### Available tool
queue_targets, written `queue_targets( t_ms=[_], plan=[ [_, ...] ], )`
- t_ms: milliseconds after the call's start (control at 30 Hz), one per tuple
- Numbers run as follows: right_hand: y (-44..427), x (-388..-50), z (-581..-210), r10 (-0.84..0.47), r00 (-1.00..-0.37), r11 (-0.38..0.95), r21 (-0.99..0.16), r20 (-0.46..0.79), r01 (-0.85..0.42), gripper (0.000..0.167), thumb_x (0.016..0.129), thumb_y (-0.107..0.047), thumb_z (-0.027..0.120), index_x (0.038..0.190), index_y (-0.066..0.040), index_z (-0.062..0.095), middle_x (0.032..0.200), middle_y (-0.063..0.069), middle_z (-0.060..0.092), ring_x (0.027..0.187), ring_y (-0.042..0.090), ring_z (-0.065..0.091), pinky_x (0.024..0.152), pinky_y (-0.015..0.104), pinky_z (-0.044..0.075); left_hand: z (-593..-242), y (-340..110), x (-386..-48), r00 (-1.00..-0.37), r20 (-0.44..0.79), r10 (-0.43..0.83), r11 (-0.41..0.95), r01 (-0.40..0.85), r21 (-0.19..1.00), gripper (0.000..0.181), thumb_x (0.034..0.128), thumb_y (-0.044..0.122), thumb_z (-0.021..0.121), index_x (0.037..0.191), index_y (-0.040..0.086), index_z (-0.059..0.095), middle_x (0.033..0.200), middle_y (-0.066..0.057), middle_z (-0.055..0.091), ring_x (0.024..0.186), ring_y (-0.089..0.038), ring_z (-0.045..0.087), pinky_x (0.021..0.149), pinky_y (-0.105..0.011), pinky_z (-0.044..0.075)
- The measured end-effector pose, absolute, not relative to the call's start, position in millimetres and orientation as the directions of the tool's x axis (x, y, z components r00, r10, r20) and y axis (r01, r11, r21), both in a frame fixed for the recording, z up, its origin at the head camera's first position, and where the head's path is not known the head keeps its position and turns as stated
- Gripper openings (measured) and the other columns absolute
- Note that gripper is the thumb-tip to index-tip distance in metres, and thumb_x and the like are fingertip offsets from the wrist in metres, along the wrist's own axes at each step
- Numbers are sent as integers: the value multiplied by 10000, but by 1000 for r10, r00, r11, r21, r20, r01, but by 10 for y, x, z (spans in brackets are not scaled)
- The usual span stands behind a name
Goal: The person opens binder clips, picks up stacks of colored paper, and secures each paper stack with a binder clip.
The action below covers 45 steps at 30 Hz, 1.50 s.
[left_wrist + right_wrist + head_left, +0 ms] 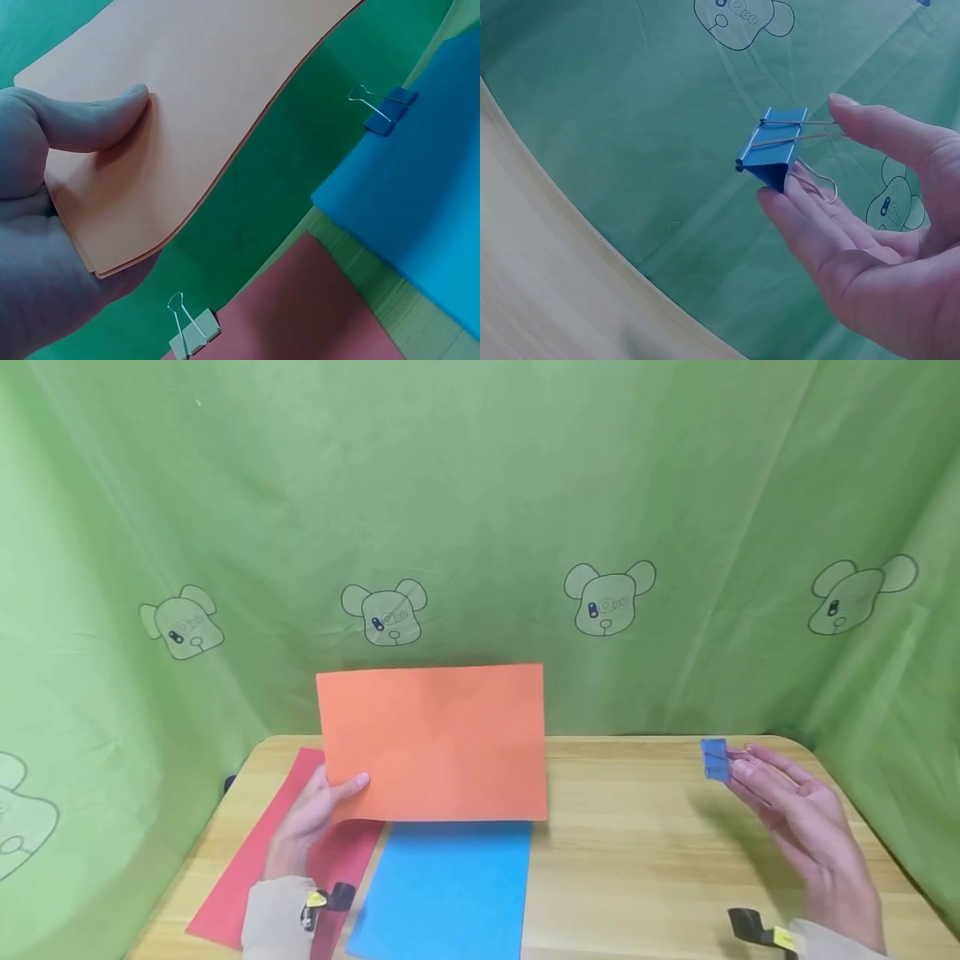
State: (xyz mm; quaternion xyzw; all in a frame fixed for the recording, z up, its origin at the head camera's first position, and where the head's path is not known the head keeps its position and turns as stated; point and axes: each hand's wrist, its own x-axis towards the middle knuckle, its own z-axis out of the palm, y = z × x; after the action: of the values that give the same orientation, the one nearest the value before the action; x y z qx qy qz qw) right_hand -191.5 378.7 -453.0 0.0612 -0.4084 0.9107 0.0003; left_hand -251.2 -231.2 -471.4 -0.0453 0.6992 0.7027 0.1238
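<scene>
My left hand (315,814) holds a stack of orange paper (442,743) up off the table by its lower left corner, thumb (105,120) on the front face. In the left wrist view the stack's edge shows more than one sheet. At the right, my right hand (802,818) pinches a blue binder clip (776,142) by its wire handles, between thumb and fingers. The clip is in the air, well apart from the orange paper, and its mouth points left toward the paper in the head view.
Blue paper (450,893) lies on the wooden table (637,860) with a dark blue binder clip (391,111) on its edge. Left of it lies red paper (247,868), bearing a pale binder clip (195,334). A green curtain (480,510) with bear heads hangs behind the table.
</scene>
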Motion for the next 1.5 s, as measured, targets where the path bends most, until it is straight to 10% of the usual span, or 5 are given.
queue_targets(
  t_ms=[1500],
  plan=[
    [3577,-1989,-4489,-51,-991,-600,-797,123,-68,292,1031,122,447,1164,20,686,1139,170,730,1041,255,731,929,353,548,-4786,-2150,-2530,-962,-194,194,-59,-209,976,592,929,132,740,1429,89,427,1227,-69,718,1154,-229,679,1098,-434,407]
  ],
)
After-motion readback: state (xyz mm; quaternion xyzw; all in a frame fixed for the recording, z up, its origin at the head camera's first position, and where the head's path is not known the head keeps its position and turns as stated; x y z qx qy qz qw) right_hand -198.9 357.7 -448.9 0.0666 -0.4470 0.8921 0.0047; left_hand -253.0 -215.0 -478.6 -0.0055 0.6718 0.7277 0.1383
